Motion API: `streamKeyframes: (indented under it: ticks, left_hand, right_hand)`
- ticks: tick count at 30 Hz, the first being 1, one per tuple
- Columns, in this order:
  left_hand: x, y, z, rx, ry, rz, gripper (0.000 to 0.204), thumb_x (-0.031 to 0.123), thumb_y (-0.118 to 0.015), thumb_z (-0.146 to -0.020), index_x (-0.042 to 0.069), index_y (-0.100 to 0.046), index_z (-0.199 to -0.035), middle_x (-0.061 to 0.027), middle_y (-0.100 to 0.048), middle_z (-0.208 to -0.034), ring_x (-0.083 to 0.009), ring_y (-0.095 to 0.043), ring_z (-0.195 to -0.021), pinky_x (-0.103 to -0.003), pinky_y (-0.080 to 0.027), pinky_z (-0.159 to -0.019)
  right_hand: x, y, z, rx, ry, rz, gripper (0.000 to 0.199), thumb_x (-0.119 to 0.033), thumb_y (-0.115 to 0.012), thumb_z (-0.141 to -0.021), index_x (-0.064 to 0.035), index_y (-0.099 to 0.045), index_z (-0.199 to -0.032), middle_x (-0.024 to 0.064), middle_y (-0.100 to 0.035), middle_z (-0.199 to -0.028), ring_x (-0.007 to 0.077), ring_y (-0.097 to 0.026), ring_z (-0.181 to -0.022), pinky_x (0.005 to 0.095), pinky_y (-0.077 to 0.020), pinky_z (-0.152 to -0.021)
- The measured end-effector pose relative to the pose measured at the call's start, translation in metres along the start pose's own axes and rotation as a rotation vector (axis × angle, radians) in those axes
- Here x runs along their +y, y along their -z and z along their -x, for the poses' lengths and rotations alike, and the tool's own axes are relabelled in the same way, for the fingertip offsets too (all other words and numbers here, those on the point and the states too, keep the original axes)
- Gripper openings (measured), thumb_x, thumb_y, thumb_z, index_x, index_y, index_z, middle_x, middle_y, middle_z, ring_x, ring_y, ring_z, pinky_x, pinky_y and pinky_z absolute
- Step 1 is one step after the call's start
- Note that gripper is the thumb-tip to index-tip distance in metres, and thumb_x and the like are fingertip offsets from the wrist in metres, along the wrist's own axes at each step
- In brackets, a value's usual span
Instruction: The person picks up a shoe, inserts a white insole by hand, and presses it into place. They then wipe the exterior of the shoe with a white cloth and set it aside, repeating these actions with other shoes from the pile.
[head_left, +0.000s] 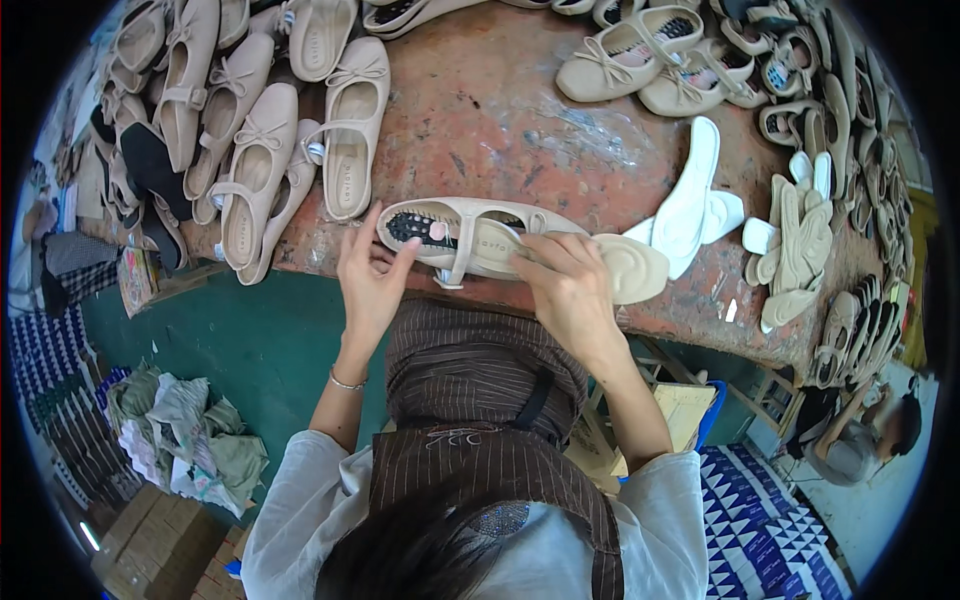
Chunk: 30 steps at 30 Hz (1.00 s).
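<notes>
Right grip (572, 288) clamped on a beige insole (640, 269), palm down, forearm entering from 5 o'clock. The insole's heel end sits at the shoe's front opening. Left grip (370, 280) closed on the heel of the beige Mary Jane shoe (462, 237), thumb on the near side, forearm from 7 o'clock. Shoe placed crosswise at the desk's (480, 115) near edge, toe toward 3 o'clock. White insoles (687, 235) lie at 3 o'clock.
</notes>
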<state>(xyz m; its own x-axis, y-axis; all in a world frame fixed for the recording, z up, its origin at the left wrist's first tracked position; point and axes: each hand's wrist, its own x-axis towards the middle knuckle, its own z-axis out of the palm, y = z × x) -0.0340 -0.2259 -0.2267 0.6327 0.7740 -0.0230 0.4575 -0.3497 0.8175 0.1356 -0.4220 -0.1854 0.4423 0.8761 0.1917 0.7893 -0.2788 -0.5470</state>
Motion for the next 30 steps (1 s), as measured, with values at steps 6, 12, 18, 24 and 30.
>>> streamKeyframes:
  ticks: [6,12,18,24,30]
  left_hand:
    - [-0.013,0.002,-0.008,-0.127,0.071,0.262,0.075,0.002,-0.09,-0.07,-0.004,-0.056,-0.138,-0.0069,-0.053,-0.109,-0.0101,-0.063,-0.08,-0.023,-0.058,-0.068]
    - [-0.013,0.01,-0.012,-0.195,0.102,0.294,0.08,0.002,-0.092,-0.067,-0.005,-0.055,-0.138,-0.0085,-0.055,-0.114,-0.0121,-0.066,-0.087,-0.024,-0.061,-0.068]
    - [-0.016,0.008,-0.014,-0.163,0.092,0.292,0.075,0.002,-0.091,-0.068,-0.006,-0.057,-0.133,-0.0088,-0.059,-0.112,-0.0124,-0.068,-0.084,-0.024,-0.06,-0.067]
    - [-0.014,-0.007,-0.021,0.015,0.133,0.278,0.044,0.002,-0.084,-0.079,-0.007,-0.065,-0.118,-0.0058,-0.07,-0.087,-0.0073,-0.065,-0.07,-0.022,-0.054,-0.057]
    - [-0.018,-0.012,-0.028,0.086,0.241,0.29,0.013,0.003,-0.075,-0.087,-0.004,-0.073,-0.097,-0.0051,-0.068,-0.07,-0.0044,-0.057,-0.058,-0.023,-0.043,-0.05]
  right_hand:
    - [-0.006,-0.047,-0.028,-0.008,0.052,-0.248,0.023,0.002,-0.07,-0.074,-0.0001,-0.076,-0.097,0.012,-0.07,-0.11,0.0302,-0.064,-0.105,0.0433,-0.0492,-0.094]
    - [-0.014,-0.064,-0.04,0.015,-0.03,-0.347,0.017,0.004,-0.069,-0.076,0.0014,-0.074,-0.092,0.0136,-0.07,-0.105,0.032,-0.065,-0.102,0.0447,-0.0525,-0.089]
    - [-0.018,-0.074,-0.047,-0.04,-0.04,-0.355,0.014,0.006,-0.068,-0.076,0.0018,-0.074,-0.088,0.0135,-0.071,-0.101,0.0316,-0.065,-0.099,0.0412,-0.0536,-0.086]
    - [-0.022,-0.08,-0.043,-0.063,-0.031,-0.23,0.027,0.009,-0.069,-0.071,0.0006,-0.077,-0.096,0.0127,-0.072,-0.112,0.0305,-0.065,-0.101,0.0394,-0.0556,-0.088]
    - [-0.022,-0.084,-0.045,-0.018,0.222,-0.057,0.032,-0.003,-0.067,-0.076,0.0058,-0.072,-0.106,0.0154,-0.067,-0.126,0.0306,-0.058,-0.124,0.0402,-0.0497,-0.103]
